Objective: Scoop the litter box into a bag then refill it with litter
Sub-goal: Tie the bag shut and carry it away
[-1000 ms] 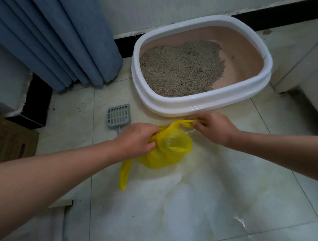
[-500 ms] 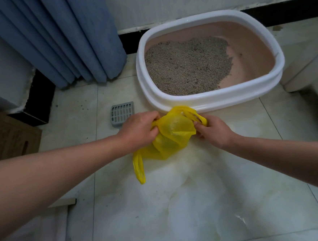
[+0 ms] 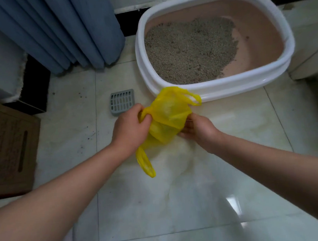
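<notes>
Right now both hands are on the yellow plastic bag [image 3: 169, 112], held low over the tiled floor [image 3: 233, 171] just in front of the litter box [image 3: 218, 91]. The left hand [image 3: 130, 126] has its fingers curled round the bag's left side, bunching the film. The right hand [image 3: 196, 129] has its fingers tucked at the bag's lower right edge; it looks like a pinch, though the film hides the thumb. Pulling from two sides like this reads as working the crumpled mouth open. One handle loop hangs down below the left hand, and another sticks out toward the box rim, touching or nearly touching it; can't tell which.

The grey slotted scoop [image 3: 122, 101] lies flat on the floor just left of the bag, within easy reach, nobody holding it. The litter [image 3: 190, 48] is heaped toward the box's left side, leaving bare pink bottom on the right. The bag is kept close to the box, probably so scoops travel a short way.

Judgement: early stage, the bag is being readied and scooping has not started.

A blue curtain [image 3: 72, 28] hangs at back left, and a cardboard box [image 3: 7, 149] sits at far left.
</notes>
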A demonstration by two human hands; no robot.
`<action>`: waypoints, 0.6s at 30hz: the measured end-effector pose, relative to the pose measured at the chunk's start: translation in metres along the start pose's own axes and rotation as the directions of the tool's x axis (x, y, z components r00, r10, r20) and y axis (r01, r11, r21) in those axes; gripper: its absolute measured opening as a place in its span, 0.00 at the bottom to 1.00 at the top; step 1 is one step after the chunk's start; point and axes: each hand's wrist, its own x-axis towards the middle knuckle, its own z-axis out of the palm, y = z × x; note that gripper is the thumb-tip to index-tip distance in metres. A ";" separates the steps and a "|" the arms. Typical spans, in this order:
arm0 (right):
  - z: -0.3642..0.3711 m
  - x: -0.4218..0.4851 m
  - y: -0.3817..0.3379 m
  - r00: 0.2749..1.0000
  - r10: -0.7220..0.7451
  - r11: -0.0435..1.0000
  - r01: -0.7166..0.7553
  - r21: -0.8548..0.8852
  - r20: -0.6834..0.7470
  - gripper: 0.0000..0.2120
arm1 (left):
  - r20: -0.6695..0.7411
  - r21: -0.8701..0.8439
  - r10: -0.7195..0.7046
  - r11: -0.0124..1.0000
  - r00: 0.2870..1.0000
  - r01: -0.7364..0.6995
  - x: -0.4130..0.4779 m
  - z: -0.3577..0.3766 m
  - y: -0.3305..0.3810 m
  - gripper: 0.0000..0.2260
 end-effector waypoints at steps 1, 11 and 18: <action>0.004 -0.009 -0.001 0.999 0.048 0.997 -0.049 0.065 0.008 0.17 | -0.023 -0.035 -0.038 0.999 0.999 0.037 -0.008 -0.005 0.004 0.07; 0.044 -0.171 -0.099 0.966 0.228 0.944 -0.249 0.217 0.121 0.25 | -0.080 -0.072 -0.104 0.993 0.991 0.098 -0.069 -0.153 0.120 0.12; 0.065 -0.318 -0.214 0.950 0.255 0.879 -0.305 0.367 0.179 0.28 | -0.124 -0.179 -0.139 0.977 0.982 0.116 -0.095 -0.288 0.259 0.10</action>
